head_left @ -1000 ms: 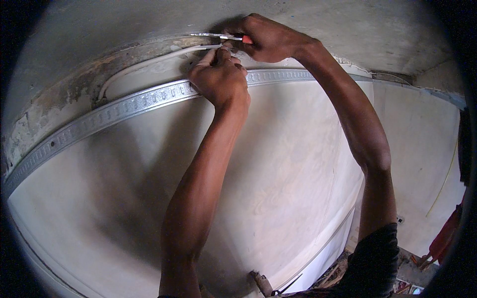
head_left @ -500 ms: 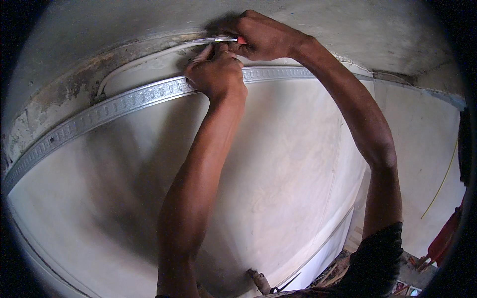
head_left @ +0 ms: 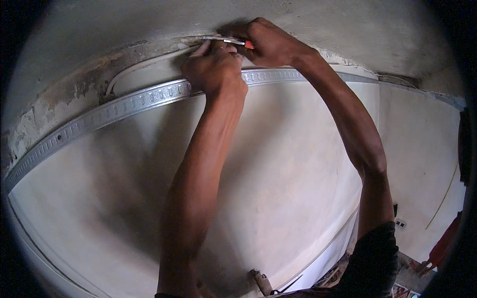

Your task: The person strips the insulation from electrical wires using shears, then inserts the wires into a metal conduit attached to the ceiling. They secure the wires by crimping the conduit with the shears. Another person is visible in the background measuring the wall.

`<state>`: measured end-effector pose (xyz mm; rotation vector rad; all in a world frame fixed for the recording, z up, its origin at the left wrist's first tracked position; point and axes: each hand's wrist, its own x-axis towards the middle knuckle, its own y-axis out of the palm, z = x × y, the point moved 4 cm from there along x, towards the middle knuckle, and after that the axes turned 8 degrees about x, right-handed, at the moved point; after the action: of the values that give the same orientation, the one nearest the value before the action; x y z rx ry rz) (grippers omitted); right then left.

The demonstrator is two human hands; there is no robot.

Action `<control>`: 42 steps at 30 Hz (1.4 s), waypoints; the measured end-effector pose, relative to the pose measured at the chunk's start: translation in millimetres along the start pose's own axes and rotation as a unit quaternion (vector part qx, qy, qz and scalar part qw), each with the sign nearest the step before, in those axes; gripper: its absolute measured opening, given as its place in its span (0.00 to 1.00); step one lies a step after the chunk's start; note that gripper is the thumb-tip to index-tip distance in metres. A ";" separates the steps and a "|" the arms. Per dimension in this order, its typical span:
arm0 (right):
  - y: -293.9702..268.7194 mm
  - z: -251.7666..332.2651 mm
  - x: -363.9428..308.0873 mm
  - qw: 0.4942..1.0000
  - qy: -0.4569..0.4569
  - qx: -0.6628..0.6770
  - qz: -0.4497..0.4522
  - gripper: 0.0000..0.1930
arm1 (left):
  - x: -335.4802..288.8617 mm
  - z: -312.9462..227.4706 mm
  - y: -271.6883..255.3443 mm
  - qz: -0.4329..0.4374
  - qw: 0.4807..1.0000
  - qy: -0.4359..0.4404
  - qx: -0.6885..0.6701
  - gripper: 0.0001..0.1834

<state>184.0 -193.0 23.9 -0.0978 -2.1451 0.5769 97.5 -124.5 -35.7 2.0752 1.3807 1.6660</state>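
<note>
My left hand (head_left: 212,69) is raised to the top of the wall, its fingers closed round a white cable (head_left: 144,63). The cable runs along the wall just under the ceiling, and its part within my fingers is hidden. My right hand (head_left: 273,44) grips a red-handled knife (head_left: 249,44), whose thin metal blade points left, over my left fingertips. Whether the blade touches the cable cannot be made out. Below both hands a silver perforated metal channel (head_left: 134,101) crosses the wall; my left wrist passes in front of it.
The ceiling (head_left: 149,20) is close above my hands. Pale wall panelling (head_left: 278,164) fills the space below the channel. At the right hang a yellow cord (head_left: 442,198) and a red cloth-like thing (head_left: 444,243). A short brownish stub (head_left: 261,282) shows at the bottom.
My right hand and the knife have shifted slightly right and down in the picture. The blade now lies across the top of my left fingers. My left hand remains nearly in place.
</note>
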 end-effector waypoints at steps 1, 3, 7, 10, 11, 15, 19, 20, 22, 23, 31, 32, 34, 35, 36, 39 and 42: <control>-0.6 -0.5 -1.3 1.000 -0.015 -0.001 -0.002 0.14 | -4.1 -1.5 -2.0 -0.025 1.000 0.013 0.014 0.02; 0.4 -8.4 -2.3 0.999 0.019 -0.014 0.042 0.16 | -11.3 -0.6 -3.4 -0.018 0.998 0.008 0.064 0.01; 0.7 -12.8 -1.9 0.996 0.011 0.086 -0.014 0.14 | -16.4 0.7 -4.7 0.005 0.990 0.039 0.132 0.07; 2.0 -13.6 -1.8 0.996 0.043 0.075 0.002 0.13 | -12.4 4.1 -0.3 0.040 0.991 0.036 0.119 0.03; 0.4 -10.7 -2.4 0.996 0.027 0.082 0.003 0.12 | -11.0 5.1 0.4 0.032 0.992 0.033 0.118 0.03; -7.9 -4.7 -6.2 0.997 0.017 0.059 0.038 0.13 | -9.6 8.9 2.3 0.011 0.990 0.052 0.134 0.04; -7.4 -1.2 -8.8 0.998 -0.037 0.032 0.031 0.16 | -9.6 11.7 -0.5 0.027 0.982 0.090 0.166 0.04; -5.3 -2.2 -9.5 0.998 -0.041 0.026 0.027 0.17 | -8.2 12.5 -1.2 0.024 0.978 0.097 0.181 0.03; 0.2 -2.8 -11.1 0.997 -0.072 0.019 0.009 0.19 | -4.4 13.4 -1.5 0.025 0.970 0.114 0.212 0.02; 3.9 -5.2 -11.9 0.998 -0.061 0.012 0.007 0.19 | -2.6 14.5 -2.2 0.024 0.973 0.113 0.202 0.02; 10.1 -12.2 -6.9 0.998 -0.054 0.000 0.018 0.17 | -1.4 12.2 -3.5 0.024 0.979 0.129 0.158 0.04; 9.9 -12.9 -5.0 0.999 -0.048 0.003 0.018 0.17 | -2.0 13.0 -3.8 0.027 0.983 0.115 0.143 0.04; 9.4 -13.2 -1.6 0.998 -0.061 0.015 0.018 0.17 | -3.3 14.4 -3.8 0.033 0.989 0.099 0.101 0.04; 7.8 -15.2 -1.1 0.999 -0.050 0.016 0.011 0.18 | -4.9 14.9 -2.8 0.035 0.989 0.105 0.102 0.04; 6.9 -14.4 1.2 0.998 -0.066 0.021 0.003 0.18 | -5.0 15.1 -2.9 0.025 0.988 0.106 0.110 0.05; 5.9 -12.8 -2.0 0.997 -0.064 0.016 -0.034 0.20 | -8.9 17.4 -2.8 0.015 0.988 0.092 0.120 0.05; 9.0 -10.9 -10.6 0.997 -0.022 -0.045 -0.060 0.21 | -11.9 14.6 -3.7 0.029 0.988 0.082 0.126 0.05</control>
<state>197.7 -183.8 17.5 -0.0041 -2.2032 0.4163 108.0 -124.9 -51.7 2.1680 1.6752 1.8054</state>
